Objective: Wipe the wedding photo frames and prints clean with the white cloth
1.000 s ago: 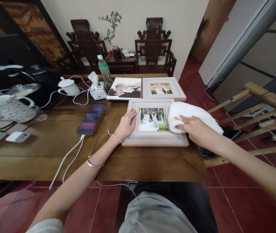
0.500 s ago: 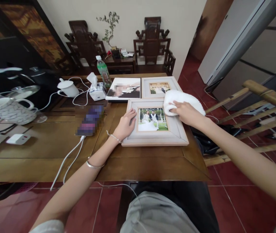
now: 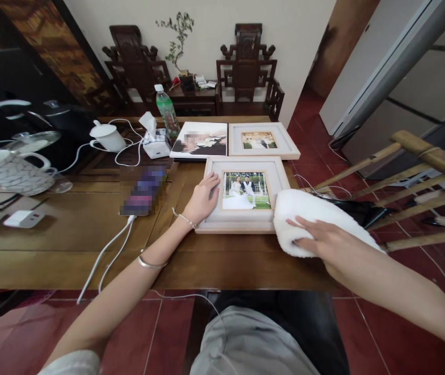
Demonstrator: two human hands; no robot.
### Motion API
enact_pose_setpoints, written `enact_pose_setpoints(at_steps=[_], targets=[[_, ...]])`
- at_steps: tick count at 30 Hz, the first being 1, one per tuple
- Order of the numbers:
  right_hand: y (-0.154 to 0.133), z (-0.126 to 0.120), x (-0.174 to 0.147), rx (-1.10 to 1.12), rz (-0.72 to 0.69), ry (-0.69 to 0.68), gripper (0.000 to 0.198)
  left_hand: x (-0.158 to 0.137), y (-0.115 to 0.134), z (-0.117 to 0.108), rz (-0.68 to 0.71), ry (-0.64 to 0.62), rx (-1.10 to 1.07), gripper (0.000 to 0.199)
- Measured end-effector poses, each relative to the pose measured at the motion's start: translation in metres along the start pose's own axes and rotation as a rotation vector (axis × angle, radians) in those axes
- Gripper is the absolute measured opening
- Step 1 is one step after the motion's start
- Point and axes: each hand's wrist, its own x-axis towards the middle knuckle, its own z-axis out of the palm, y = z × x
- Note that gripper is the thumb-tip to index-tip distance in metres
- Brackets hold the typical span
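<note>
A pale picture frame (image 3: 242,223) with a photo of two people in it lies flat on the wooden table. My left hand (image 3: 206,197) grips its left edge, fingers bent over the border and a bracelet at the wrist. In my right hand (image 3: 318,237) is a thick white cloth (image 3: 291,208), pressed over the lower right corner of the frame, which it hides. Behind lie a second pale frame (image 3: 285,139) with a smaller photo and, beside it, a white-edged photo panel (image 3: 202,148).
Left of the frames lie a phone (image 3: 143,192) on a white cable, a tissue box (image 3: 157,145), a green bottle (image 3: 167,112), a lidded white cup (image 3: 109,137) and a patterned mug (image 3: 15,169). A bamboo rack (image 3: 425,156) stands right of the table (image 3: 222,268).
My right hand has moved the white cloth from the frame's upper right corner down toward me to its lower right corner. My left hand stays on the left edge.
</note>
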Motion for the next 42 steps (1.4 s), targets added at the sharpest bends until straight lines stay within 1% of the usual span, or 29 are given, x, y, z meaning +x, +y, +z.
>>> enact_pose_setpoints(at_steps=[2,5,8,10,13,15,18,20,25,27,29,32,36,39,42], targets=[[-0.004,-0.003,0.005,0.005,0.021,-0.005,0.062,0.0,-0.001,0.0,0.008,-0.013,0.003,0.035],[0.008,0.0,0.037,-0.051,0.054,-0.009,0.061,0.0,-0.002,0.0,0.027,-0.024,0.011,0.036],[0.036,0.009,0.081,-0.152,0.07,0.005,0.059,0.0,-0.003,0.0,0.045,-0.024,0.021,0.036],[0.058,0.015,0.108,-0.218,0.08,0.044,0.057,0.0,-0.003,0.0,0.051,-0.03,0.022,0.036],[0.082,0.021,0.132,-0.283,0.056,0.105,0.053,-0.001,-0.004,0.0,0.051,-0.031,0.019,0.035],[0.087,0.023,0.135,-0.281,0.037,0.116,0.052,-0.002,-0.004,0.001,0.043,-0.012,0.014,0.035],[0.079,0.021,0.122,-0.231,0.033,0.093,0.053,-0.002,-0.004,0.002,0.029,0.022,0.002,0.035],[0.065,0.017,0.104,-0.19,0.014,0.065,0.054,-0.002,-0.004,0.003,0.025,0.035,-0.006,0.034],[0.017,-0.003,0.05,-0.101,-0.046,0.019,0.051,-0.001,-0.003,0.003,0.027,0.038,-0.007,0.033],[0.001,-0.011,0.036,-0.08,-0.037,0.016,0.05,-0.001,-0.003,0.003,0.025,0.034,0.001,0.033],[-0.007,-0.015,0.031,-0.066,-0.016,0.017,0.05,-0.001,-0.003,0.003,0.028,0.028,0.006,0.033],[-0.003,-0.011,0.041,-0.068,0.03,0.015,0.051,-0.001,-0.004,0.003,0.039,0.022,0.011,0.033],[0.028,0.006,0.078,-0.143,0.106,0.033,0.053,-0.001,-0.004,0.003,0.057,0.009,0.025,0.033],[0.054,0.016,0.11,-0.223,0.196,0.135,0.051,0.0,-0.004,0.002,0.062,0.006,0.029,0.032],[0.07,0.021,0.139,-0.264,0.201,0.263,0.05,0.0,-0.004,0.001,0.068,0.002,0.029,0.031]])
